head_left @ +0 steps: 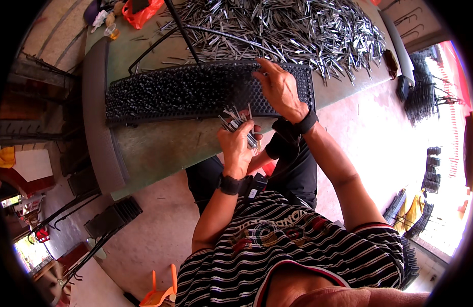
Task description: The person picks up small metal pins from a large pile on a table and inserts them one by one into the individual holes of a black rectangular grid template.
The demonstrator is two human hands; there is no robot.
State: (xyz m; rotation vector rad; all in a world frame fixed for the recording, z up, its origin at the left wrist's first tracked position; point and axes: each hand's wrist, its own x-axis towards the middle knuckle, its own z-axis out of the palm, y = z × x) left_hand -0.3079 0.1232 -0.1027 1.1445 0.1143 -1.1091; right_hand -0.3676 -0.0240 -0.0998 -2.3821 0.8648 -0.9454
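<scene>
Fingers of the left hand (236, 144) grip metal strips (238, 123); the right hand's (282, 92), parted, are over a black tray (309, 84) near the surface's (162, 151) front edge. Hole-filling seems underway; next likely calls for pinching one strip.

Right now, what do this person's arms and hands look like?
The left hand and right hand wear no gloves. Broad black wristbands circle both wrists. The forearms are bare; the short, black-and-white striped right sleeve ends in red trim.
</scene>
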